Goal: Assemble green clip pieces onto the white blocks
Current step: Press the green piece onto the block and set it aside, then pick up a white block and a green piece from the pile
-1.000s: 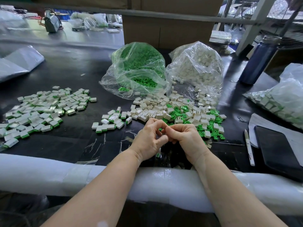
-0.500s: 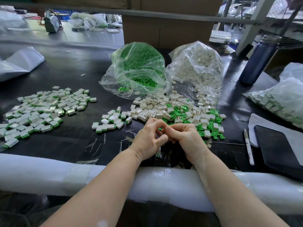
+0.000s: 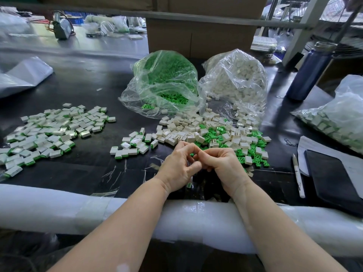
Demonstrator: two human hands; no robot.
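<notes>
My left hand (image 3: 179, 165) and my right hand (image 3: 224, 165) meet fingertip to fingertip just above the black table, near its front edge. Both are curled shut around a small piece that the fingers mostly hide; a speck of green shows between them. A white block with a green end (image 3: 189, 185) peeks out under the heel of my left hand. Right behind the hands lies a loose heap of white blocks and green clips (image 3: 214, 134). Finished blocks with green ends form a small group (image 3: 133, 146) and a large spread (image 3: 53, 130) to the left.
An open clear bag of green clips (image 3: 165, 83) and one of white blocks (image 3: 235, 79) stand behind the heap. At the right are a blue bottle (image 3: 310, 73), another filled bag (image 3: 337, 118), a pen (image 3: 298, 175) and a dark pad (image 3: 334, 177). White foam padding (image 3: 59, 207) covers the table's front edge.
The hands stay in the same spot, pressed together; only the fingers shift slightly around the small piece.
</notes>
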